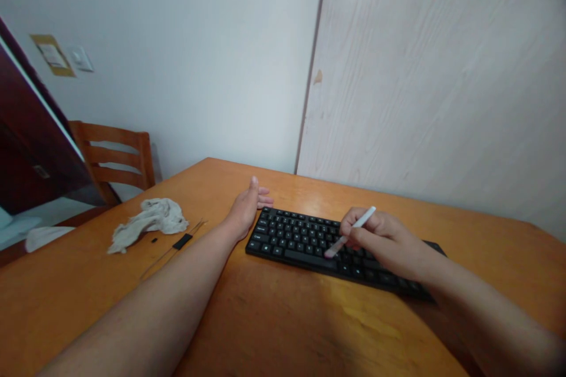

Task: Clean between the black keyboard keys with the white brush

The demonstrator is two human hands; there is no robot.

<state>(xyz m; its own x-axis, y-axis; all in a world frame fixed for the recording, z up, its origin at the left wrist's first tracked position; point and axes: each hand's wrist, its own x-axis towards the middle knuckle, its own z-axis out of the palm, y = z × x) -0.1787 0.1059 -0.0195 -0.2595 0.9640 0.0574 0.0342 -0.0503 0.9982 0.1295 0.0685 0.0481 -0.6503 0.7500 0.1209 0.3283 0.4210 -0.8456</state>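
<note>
Keyboard [287, 241] on table [283, 318], toward far edge, wall [177, 70] behind. Left hand [245, 209] just left of it. Right hand [380, 238] over right half, white stick [356, 228] in it, tip on keys. Cloth [150, 224] and cable [170, 250] on table, further left. Chair [115, 156] beyond far-left corner. Panel [420, 70] behind table, right side.

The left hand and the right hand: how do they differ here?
The left hand lies open on the wooden table beside the corner of the black keyboard, while the right hand curls over the keys. The left hand holds nothing; the right hand grips a white pen-shaped stick, tip at the keys. Both are bare.
</note>
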